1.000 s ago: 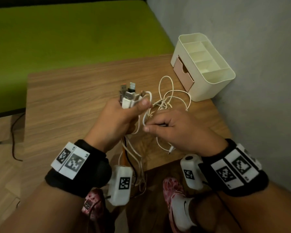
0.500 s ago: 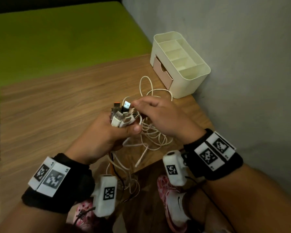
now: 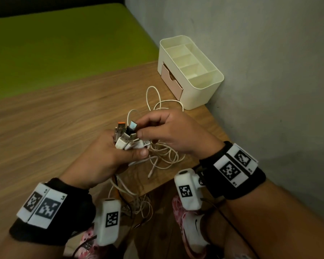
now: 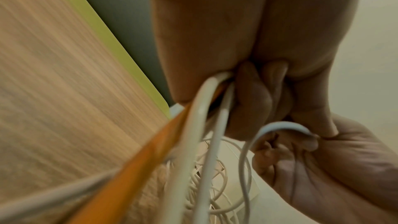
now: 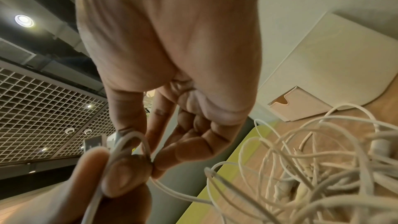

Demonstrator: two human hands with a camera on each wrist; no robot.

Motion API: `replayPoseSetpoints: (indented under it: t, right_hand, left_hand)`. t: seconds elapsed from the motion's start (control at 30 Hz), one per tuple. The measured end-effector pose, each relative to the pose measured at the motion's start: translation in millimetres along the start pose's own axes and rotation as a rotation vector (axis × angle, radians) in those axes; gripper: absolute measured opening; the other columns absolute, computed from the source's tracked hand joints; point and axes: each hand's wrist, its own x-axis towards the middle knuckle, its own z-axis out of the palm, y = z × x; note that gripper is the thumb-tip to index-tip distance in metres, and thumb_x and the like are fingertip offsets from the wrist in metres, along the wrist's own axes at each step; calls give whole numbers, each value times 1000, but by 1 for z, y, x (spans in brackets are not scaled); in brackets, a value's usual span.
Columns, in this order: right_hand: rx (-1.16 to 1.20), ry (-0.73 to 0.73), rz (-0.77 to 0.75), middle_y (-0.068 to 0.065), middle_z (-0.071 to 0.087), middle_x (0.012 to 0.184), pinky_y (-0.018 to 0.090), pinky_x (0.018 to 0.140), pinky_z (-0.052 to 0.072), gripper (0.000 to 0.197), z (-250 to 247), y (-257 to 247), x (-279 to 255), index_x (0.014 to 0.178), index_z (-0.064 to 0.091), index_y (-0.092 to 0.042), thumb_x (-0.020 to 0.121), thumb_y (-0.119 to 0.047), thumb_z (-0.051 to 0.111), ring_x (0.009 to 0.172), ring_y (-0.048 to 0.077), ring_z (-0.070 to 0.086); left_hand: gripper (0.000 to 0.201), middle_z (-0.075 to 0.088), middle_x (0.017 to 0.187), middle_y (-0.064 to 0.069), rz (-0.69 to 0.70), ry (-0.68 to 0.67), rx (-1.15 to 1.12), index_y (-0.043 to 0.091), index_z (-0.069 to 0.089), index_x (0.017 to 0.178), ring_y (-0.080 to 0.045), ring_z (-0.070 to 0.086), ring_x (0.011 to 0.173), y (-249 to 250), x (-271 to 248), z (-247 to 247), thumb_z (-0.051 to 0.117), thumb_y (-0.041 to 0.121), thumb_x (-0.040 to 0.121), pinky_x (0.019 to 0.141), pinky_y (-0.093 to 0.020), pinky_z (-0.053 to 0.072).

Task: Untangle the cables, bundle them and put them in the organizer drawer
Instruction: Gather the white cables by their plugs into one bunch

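Note:
My left hand [image 3: 120, 153] grips a bunch of USB plugs [image 3: 128, 142] in its fist, held upright above the wooden table [image 3: 51, 124]. White and orange cables [image 4: 206, 108] run down out of the fist and hang past the table's front edge. My right hand [image 3: 141, 128] pinches a black plug [image 3: 132, 126] at the top of that bunch between thumb and forefinger. A tangle of white cables [image 3: 164, 156] lies on the table under the right hand, also seen as white cables [image 5: 312, 159] in the right wrist view. The cream organizer [image 3: 204, 86] stands at the back right, and its pink drawer [image 3: 171, 81] sticks out slightly.
A grey wall [image 3: 269, 71] runs close along the table's right side, right behind the organizer. A green surface [image 3: 64, 43] lies beyond the table's far edge. Below the front edge are the floor and my shoes [image 3: 193, 228].
My right hand left the white cable it was pulling beside the left hand and moved up to the plug bunch, where it now pinches the black plug. The left hand kept its grip.

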Motion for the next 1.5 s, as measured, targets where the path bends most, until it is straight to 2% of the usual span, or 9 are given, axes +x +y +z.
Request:
replayPoseSetpoints:
  t: [0.23,0.43,0.57,0.7,0.83,0.97,1.03,1.2,1.5]
  right_hand:
    - [2,-64,45,10,74,100,40,85,56,25,3,-1,-1,105,73,-13,86,2,68,92,26,70]
    - [16,30,54,7,74,86,26,66,53,21,-9,1,1,89,72,-16,81,3,72,74,13,67]
    - [-236,-442,260,10,76,86,38,71,53,16,-29,-1,-10,91,72,-13,79,-3,76,74,22,68]
    - [-409,-756,343,6,76,95,38,84,54,17,-38,-9,-19,87,79,-17,81,-33,77,85,19,70]
    - [-570,-476,260,-5,74,90,51,92,52,57,-42,-12,-16,74,76,-26,72,-79,56,90,15,70]
    - [-511,72,89,-2,68,77,35,74,51,42,-31,-7,-7,76,70,-21,78,-62,65,71,7,63]
    - [-452,51,50,-13,67,95,30,78,54,23,-18,-5,-6,96,71,-32,82,-51,70,84,0,63]
    - [-659,-291,-23,-16,52,131,29,95,46,56,16,10,-4,143,44,-38,91,-40,65,108,3,53]
    - [-797,-163,-53,-14,61,108,29,83,47,56,29,18,-4,146,40,-33,94,-29,61,92,5,55]
  left_hand:
    - [64,62,103,-35,-2,-130,3,-3,64,111,-54,58,92,-3,-2,-6,83,41,69,80,-58,48]
    - [42,51,57,2,14,121,-286,16,70,79,-10,39,45,1,-3,-21,88,48,59,43,-21,31]
    - [22,23,55,6,86,518,-409,18,58,77,-8,18,46,-1,-1,-42,59,30,95,44,-22,16]
    - [25,20,56,6,89,573,-446,17,55,80,-9,16,46,1,-1,-44,48,26,103,43,-21,19]
    - [25,23,56,6,56,467,-486,14,54,84,-6,21,45,4,-1,-37,46,29,102,43,-20,21]
    - [28,24,53,7,-2,355,-556,12,54,83,-4,21,42,8,-2,-29,46,34,98,37,-15,18]
    - [28,25,51,8,-26,288,-572,12,54,83,-2,21,40,9,-2,-24,46,35,95,36,-13,16]
    - [27,25,50,8,-39,229,-579,12,54,82,-2,21,38,8,0,-17,49,36,91,35,-10,18]
    - [25,25,49,7,-30,269,-605,11,51,81,-2,22,38,8,1,-18,51,34,92,35,-10,19]
